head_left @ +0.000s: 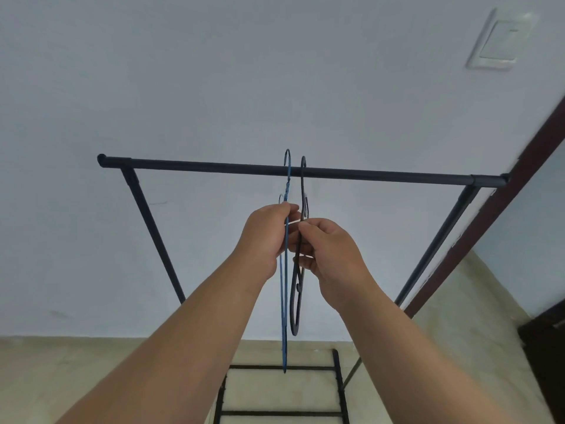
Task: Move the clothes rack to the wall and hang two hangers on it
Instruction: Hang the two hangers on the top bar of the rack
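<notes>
The black clothes rack (214, 167) stands close against the pale wall, its top bar running across the middle of the view. A thin blue wire hanger (286, 316) and a black plastic hanger (296, 304) hang edge-on side by side, their hooks over the bar near its middle. My left hand (269, 237) is closed on the blue hanger just below its twisted neck. Right beside it, my right hand (330, 252) pinches the black hanger's upper part. The two hands nearly touch.
The rack's slanted legs run down at left (153, 237) and right (440, 240), with a black bottom shelf frame (281, 390) on the beige floor. A dark brown door frame (495, 215) rises at the right. A white switch plate (501, 41) sits on the wall, upper right.
</notes>
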